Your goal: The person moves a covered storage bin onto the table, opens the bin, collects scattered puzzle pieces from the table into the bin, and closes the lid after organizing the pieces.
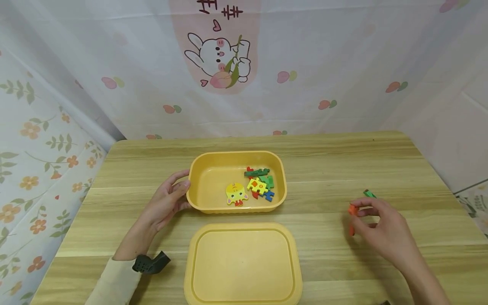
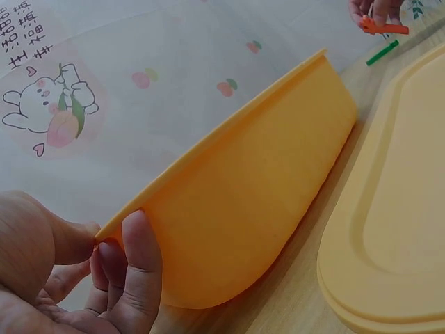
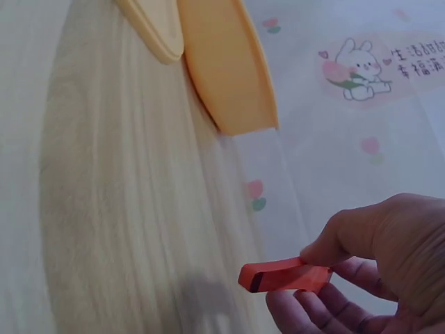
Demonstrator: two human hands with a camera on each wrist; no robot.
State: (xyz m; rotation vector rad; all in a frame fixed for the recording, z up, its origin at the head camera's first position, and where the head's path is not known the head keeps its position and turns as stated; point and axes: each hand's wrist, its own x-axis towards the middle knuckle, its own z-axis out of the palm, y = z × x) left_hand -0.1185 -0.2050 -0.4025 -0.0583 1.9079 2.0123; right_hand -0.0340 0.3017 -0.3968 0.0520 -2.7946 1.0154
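Note:
My left hand [image 1: 167, 199] pinches the left rim of a yellow plastic box [image 1: 207, 207], thumb on top and fingers against the outer wall in the left wrist view. Inside the box lie a yellow giraffe-face puzzle piece [image 1: 236, 193] and a small pile of puzzle pieces [image 1: 257, 186] in yellow, green, blue and red. Over the right part of the table, my right hand [image 1: 383, 224] holds a red-orange puzzle piece [image 3: 285, 275] between thumb and fingers. Just beyond that hand a green piece [image 1: 369, 193] lies on the wood, partly hidden by the fingers in the head view.
The box's yellow lid [image 1: 243, 264] lies flat on the wooden table [image 1: 324, 262], in front of the box. A white printed curtain [image 1: 305, 51] hangs behind the table's far edge. A black strap end [image 1: 151, 263] sticks out from my left wrist.

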